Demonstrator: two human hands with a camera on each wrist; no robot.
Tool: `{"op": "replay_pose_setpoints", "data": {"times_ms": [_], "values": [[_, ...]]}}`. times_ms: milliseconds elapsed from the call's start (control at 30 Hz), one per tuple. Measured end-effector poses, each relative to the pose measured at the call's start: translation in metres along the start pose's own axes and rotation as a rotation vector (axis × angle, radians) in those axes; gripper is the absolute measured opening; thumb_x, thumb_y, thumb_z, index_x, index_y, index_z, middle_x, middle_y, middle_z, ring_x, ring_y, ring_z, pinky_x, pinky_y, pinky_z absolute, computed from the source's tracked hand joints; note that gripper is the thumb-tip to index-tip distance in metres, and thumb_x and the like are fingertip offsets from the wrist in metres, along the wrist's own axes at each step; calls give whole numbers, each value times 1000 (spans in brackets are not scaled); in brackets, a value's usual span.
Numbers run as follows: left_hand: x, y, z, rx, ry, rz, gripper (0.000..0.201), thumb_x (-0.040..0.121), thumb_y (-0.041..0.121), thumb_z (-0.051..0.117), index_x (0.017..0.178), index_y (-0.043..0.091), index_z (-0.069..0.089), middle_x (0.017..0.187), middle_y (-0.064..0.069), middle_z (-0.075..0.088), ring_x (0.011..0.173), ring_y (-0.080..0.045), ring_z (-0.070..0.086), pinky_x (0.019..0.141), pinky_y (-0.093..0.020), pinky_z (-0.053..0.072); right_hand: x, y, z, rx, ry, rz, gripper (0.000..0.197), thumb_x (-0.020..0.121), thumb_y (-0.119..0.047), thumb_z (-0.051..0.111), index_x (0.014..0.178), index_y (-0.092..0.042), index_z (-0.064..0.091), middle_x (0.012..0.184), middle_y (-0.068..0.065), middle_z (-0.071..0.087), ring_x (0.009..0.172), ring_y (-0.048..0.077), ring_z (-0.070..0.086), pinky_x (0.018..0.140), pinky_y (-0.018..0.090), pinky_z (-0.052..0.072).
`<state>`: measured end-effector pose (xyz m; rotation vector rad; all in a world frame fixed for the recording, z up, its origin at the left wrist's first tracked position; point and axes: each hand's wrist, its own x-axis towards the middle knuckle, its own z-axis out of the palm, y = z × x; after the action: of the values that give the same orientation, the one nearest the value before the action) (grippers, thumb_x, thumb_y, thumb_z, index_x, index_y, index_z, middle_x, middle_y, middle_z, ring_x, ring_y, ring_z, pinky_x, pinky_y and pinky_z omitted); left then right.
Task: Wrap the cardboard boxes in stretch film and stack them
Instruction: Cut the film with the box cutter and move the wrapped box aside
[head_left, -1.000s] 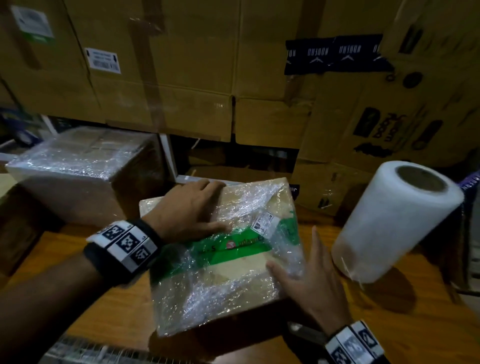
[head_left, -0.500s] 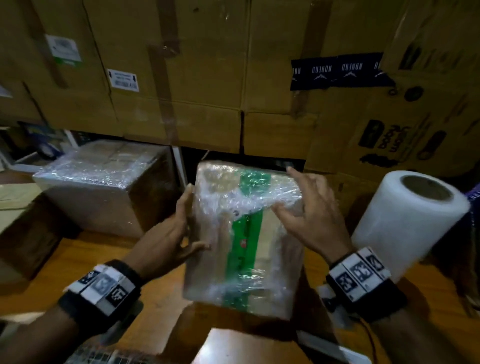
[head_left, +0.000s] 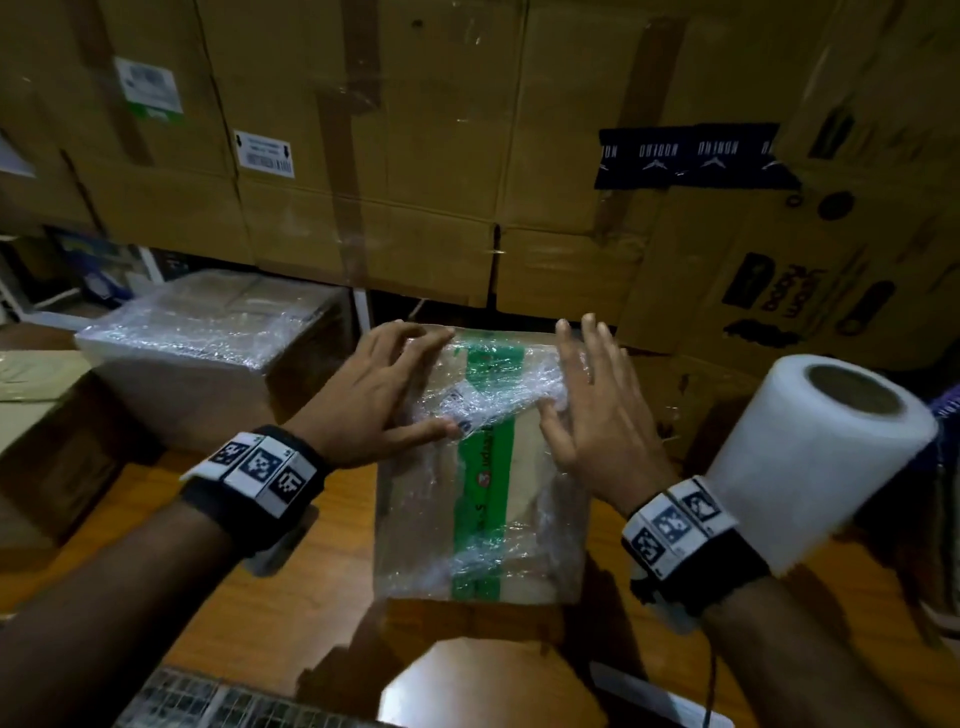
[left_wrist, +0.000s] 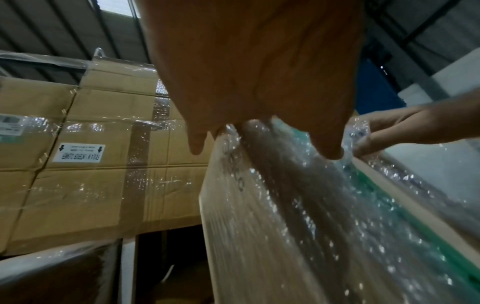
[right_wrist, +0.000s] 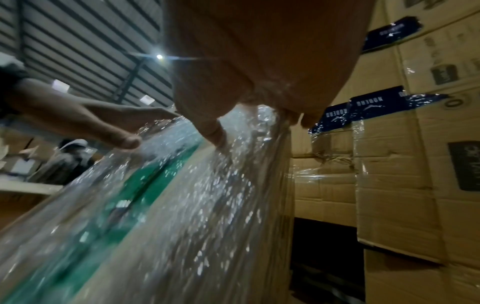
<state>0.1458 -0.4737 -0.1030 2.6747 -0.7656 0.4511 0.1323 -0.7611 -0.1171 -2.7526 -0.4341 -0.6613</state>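
Observation:
A film-wrapped cardboard box with a green tape band (head_left: 483, 467) (left_wrist: 324, 226) (right_wrist: 168, 216) stands tilted on the wooden table (head_left: 322, 613). My left hand (head_left: 387, 395) lies flat on its upper left part, fingers straight, thumb on the film. On the box's upper right side my right hand (head_left: 587, 410) presses with spread fingers, the thumb on the front face. The stretch film roll (head_left: 826, 457), white with a cardboard core, stands slanted at the right, behind my right wrist. A second wrapped box (head_left: 208, 358) rests at the left.
A wall of stacked cardboard cartons (head_left: 415, 156) closes the back, with a dark gap beneath it behind the box. More cartons with black print (head_left: 789, 291) stand at the right. A wire grid (head_left: 208, 701) lies at the table's near edge. Another person (right_wrist: 70, 162) is far off left.
The box has gone from lying flat under my hands to standing up on edge with the green band vertical. Both hands shifted to its upper part.

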Motion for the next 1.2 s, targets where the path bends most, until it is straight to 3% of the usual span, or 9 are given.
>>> {"op": "replay_pose_setpoints", "data": {"times_ms": [167, 300, 500, 667, 767, 867, 1000, 1133, 1200], "values": [[0, 1, 10, 30, 58, 1, 109, 78, 89, 51, 165, 34, 13, 154, -8, 29, 145, -28, 27, 118, -43, 32, -26, 2, 27, -33, 109, -128, 88, 95, -5, 56, 165, -7, 3, 173, 14, -7, 160, 27, -9, 130, 52, 10], [11, 3, 10, 4, 59, -42, 101, 83, 87, 48, 164, 38, 15, 151, -7, 32, 145, -28, 28, 115, -43, 36, -57, 8, 40, -103, -68, -218, 77, 100, -15, 51, 165, -9, 11, 174, 10, -5, 160, 26, -9, 128, 50, 21], [21, -1, 21, -2, 99, -90, 80, 92, 79, 43, 156, 34, 32, 144, -9, 37, 141, -30, 32, 112, -52, 43, -47, 6, 19, 112, 110, -239, 38, 96, -27, 55, 130, -13, 65, 131, 8, 65, 122, 24, 58, 98, 48, 56], [20, -2, 24, -5, 142, -84, 79, 89, 80, 49, 154, 35, 35, 141, -7, 39, 138, -28, 35, 106, -55, 47, -3, -10, 30, -133, -49, -236, 87, 104, -44, 47, 164, -6, -3, 172, 14, -14, 160, 26, -12, 130, 51, 10], [20, -3, 25, -10, 147, -76, 80, 88, 80, 52, 153, 36, 36, 139, -7, 39, 137, -28, 36, 105, -56, 47, -21, -7, 45, -181, -95, -237, 80, 107, -41, 38, 164, -5, -7, 171, 15, -19, 159, 28, -16, 129, 54, 9], [20, -4, 27, 3, 154, -83, 80, 88, 80, 51, 153, 34, 37, 139, -6, 38, 135, -27, 36, 105, -53, 47, -57, 3, 54, -111, -192, -347, 68, 109, -41, 33, 164, -9, 12, 174, 11, -4, 161, 23, -4, 129, 49, 10], [22, -5, 26, 21, 163, -75, 80, 89, 79, 51, 153, 33, 38, 137, -7, 40, 134, -28, 38, 104, -52, 47, -46, 6, 20, 178, -77, -291, 43, 108, -41, 42, 130, -13, 67, 133, 11, 67, 117, 28, 67, 94, 39, 60], [22, -4, 27, 32, 170, -64, 80, 89, 78, 51, 154, 32, 38, 138, -7, 40, 134, -27, 38, 105, -50, 47, -14, 2, 19, -25, 13, -202, 67, 104, -35, 51, 162, -11, 28, 172, 12, 14, 160, 24, 8, 127, 48, 24], [22, -5, 27, 32, 172, -71, 80, 89, 79, 51, 154, 34, 37, 139, -7, 39, 135, -27, 37, 104, -50, 48, -19, 3, 22, 27, -15, -193, 66, 99, -30, 59, 158, -14, 36, 172, 10, 16, 160, 22, 10, 122, 54, 34]]}}
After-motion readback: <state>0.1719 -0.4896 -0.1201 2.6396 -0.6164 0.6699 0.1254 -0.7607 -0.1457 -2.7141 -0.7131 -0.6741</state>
